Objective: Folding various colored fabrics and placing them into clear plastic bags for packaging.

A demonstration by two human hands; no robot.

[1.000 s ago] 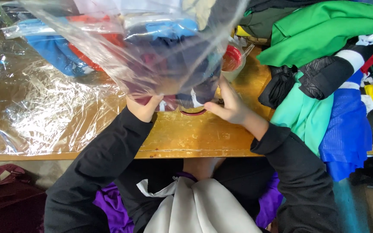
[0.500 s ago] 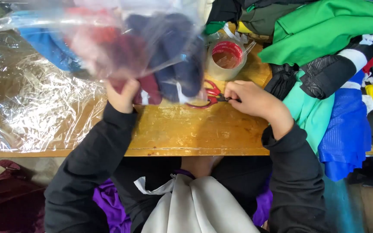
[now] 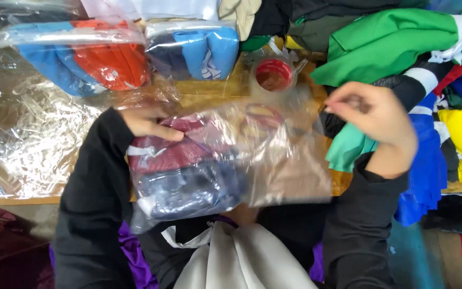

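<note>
A clear plastic bag (image 3: 274,171) lies sideways over the table's front edge and my lap. Folded maroon and navy clothing (image 3: 183,176) fills its left half, and its right half is flat and see-through. My left hand (image 3: 145,122) grips the bag's upper left corner, thumb pressed on the maroon cloth. My right hand (image 3: 372,120) is raised at the bag's open right end, its blurred fingers pinched together at the bag's edge. Red-handled scissors (image 3: 260,115) show through the plastic on the table.
Two packed bags, one blue and orange (image 3: 89,61) and one blue and navy (image 3: 193,51), lie at the back. A tape roll (image 3: 272,75) stands beside them. Loose plastic sheets (image 3: 22,139) cover the left of the table. Green, blue and yellow garments (image 3: 402,37) are piled at the right.
The bag came down from in front of the camera and turned sideways onto the table edge. My right hand left the scissors and rose to the bag's right end.
</note>
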